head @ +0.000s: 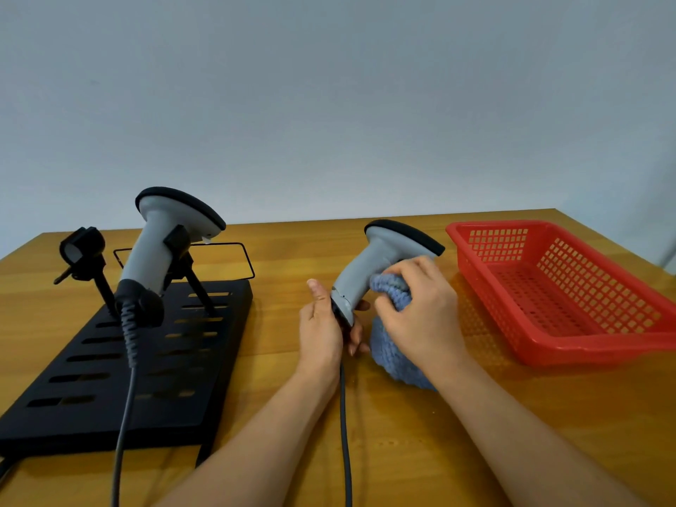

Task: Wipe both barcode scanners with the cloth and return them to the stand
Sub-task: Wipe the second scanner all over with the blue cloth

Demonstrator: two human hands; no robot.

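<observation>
A grey barcode scanner with a black head stands upright over the table's middle. My left hand grips the base of its handle, where its cable runs down toward me. My right hand holds a blue knitted cloth and presses it against the handle's right side. A second grey scanner sits in the right clip of the black stand at the left. The stand's left clip holds nothing.
A red plastic basket with nothing in it sits at the right on the wooden table. Two grey cables trail to the front edge. A thin black wire frame lies behind the stand. A plain wall rises behind.
</observation>
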